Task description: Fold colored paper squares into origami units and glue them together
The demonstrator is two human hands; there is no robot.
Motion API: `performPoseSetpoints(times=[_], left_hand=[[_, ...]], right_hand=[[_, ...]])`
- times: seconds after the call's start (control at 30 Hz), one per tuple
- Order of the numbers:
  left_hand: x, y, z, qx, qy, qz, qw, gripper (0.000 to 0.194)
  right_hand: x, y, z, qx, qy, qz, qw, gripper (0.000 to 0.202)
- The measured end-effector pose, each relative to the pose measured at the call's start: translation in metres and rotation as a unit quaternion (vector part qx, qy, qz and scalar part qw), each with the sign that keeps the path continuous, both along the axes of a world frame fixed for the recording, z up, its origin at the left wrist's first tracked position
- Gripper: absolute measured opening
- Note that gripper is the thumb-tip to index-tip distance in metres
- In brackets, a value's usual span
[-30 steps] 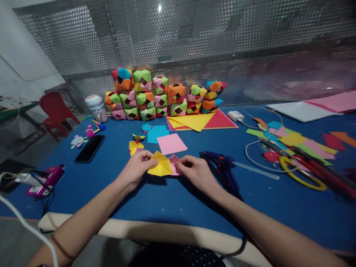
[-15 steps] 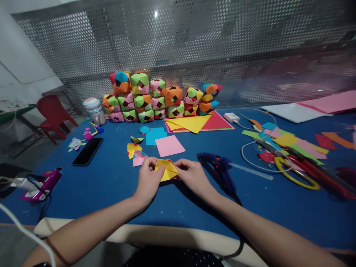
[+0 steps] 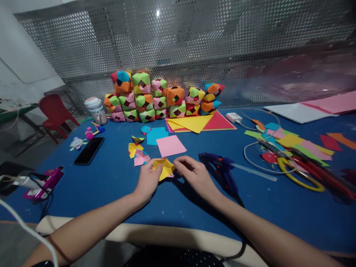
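Blue table, metal screen behind. Left to right: phone, lying flat; left hand, pinching folded paper between the hands; right hand, fingertips at its edge, grip undetermined; glue gun; paper scraps.

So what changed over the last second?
The left hand moved right, so the yellow folded paper now overlaps the pink folded paper. Whether the right hand, at their right edge, let go is unclear. The dark-blue glue gun and stacked multicoloured paper balls stayed put.
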State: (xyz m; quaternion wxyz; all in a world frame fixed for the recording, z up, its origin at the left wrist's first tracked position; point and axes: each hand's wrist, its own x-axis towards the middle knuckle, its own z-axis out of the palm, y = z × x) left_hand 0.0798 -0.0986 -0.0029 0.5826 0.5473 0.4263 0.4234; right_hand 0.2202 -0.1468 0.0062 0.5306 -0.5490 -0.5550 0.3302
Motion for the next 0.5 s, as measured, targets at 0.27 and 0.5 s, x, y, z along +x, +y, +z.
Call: performPoseSetpoints(times=[0.27, 0.5], left_hand=[[0.001, -0.004, -0.002, -0.004, -0.001, -0.009, 1.0, 0.018], [0.003, -0.008, -0.005, -0.011, -0.01, 0.008, 1.0, 0.012]], right_hand=[[-0.001, 0.002, -0.006, 0.03, -0.097, -0.034, 0.994, 0.018], [-0.003, 0.005, -0.013, 0.049, -0.12, -0.014, 0.991, 0.011]])
